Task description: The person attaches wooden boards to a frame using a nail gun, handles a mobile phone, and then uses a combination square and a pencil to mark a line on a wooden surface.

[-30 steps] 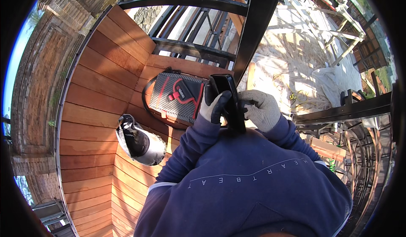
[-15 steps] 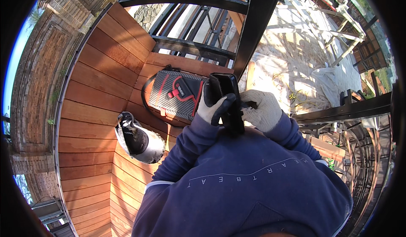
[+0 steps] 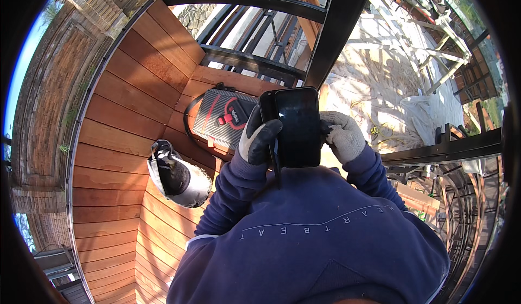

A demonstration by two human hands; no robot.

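Note:
A phone [image 3: 297, 128] with a dark, glossy screen lies tilted toward me in a black flip case [image 3: 268, 107], its cover folded out on the left. My left hand [image 3: 259, 137], in a white work glove with a dark grey palm, grips the phone and case from the left, thumb over the cover. Curled at the phone's right edge is my right hand [image 3: 345, 136], gloved the same way. Its fingers are drawn together against that edge; whether they pinch anything is hidden.
On the wooden bench [image 3: 116, 152] lie a grey bag with red trim [image 3: 217, 114] and a grey-white cap [image 3: 184, 182]. A black metal post [image 3: 339, 27] rises beyond my hands. To the right, a pale drop cloth [image 3: 374, 60] covers the ground, with a yellow cord [image 3: 385, 136] on it.
The phone and case have turned from nearly edge-on to face me, so the whole screen shows. My left hand has shifted slightly left, and my right hand slightly right along with the phone's edge.

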